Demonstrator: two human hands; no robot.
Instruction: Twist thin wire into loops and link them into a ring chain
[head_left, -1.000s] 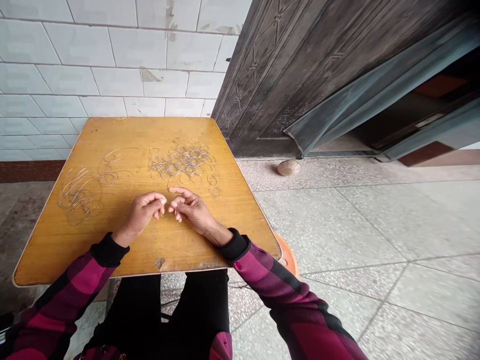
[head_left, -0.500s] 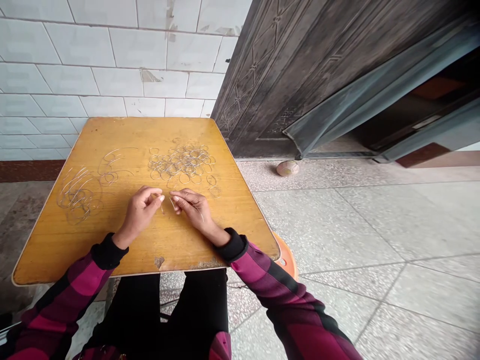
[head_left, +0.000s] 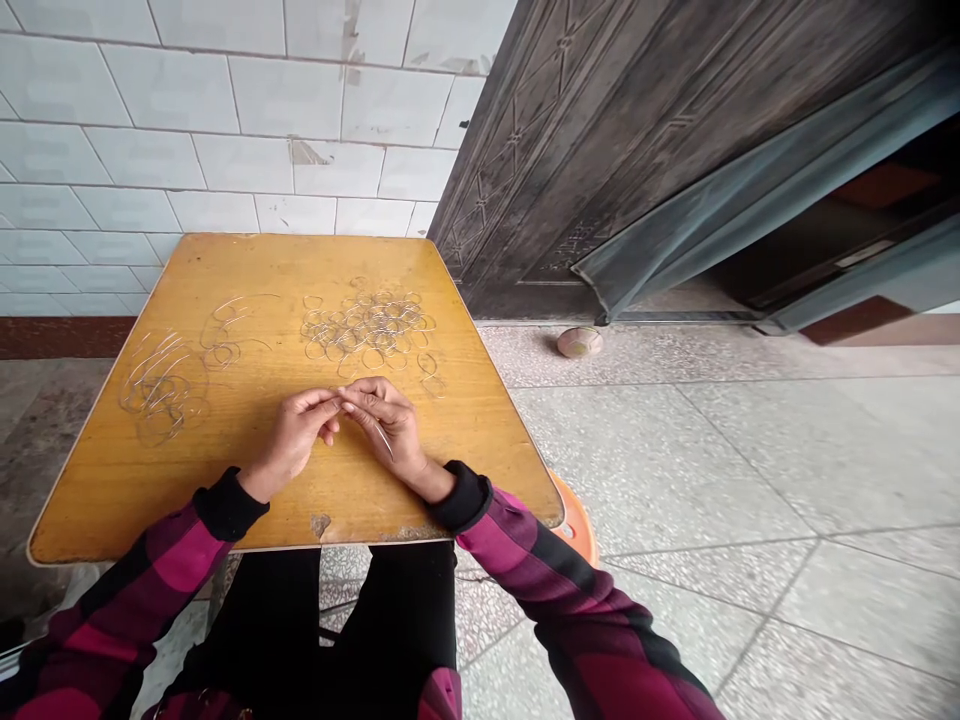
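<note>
My left hand (head_left: 304,430) and my right hand (head_left: 386,425) meet above the near half of a yellow wooden table (head_left: 360,500). Both are closed in a pinch, thumbs and forefingers touching tip to tip. A thin, shiny wire (head_left: 385,441) curves out along the palm side of my right hand; its other end is hidden among the fingertips. Beyond my hands lies a heap of small wire rings (head_left: 367,325). To the left of my left hand rests a tangle of longer curved wires (head_left: 161,390), with a few loose wire loops (head_left: 223,352) between the two groups.
A white tiled wall (head_left: 225,150) stands against the table's far edge. To the right are a dark carved door (head_left: 517,200) and a grey-blue curtain (head_left: 675,220). A ball (head_left: 580,342) lies on the floor; an orange stool (head_left: 576,520) shows beside the table's right corner.
My hands, apart before with wire ends showing between them, have come together so their fingertips touch. My left hand has moved right. The wire groups on the table lie as before.
</note>
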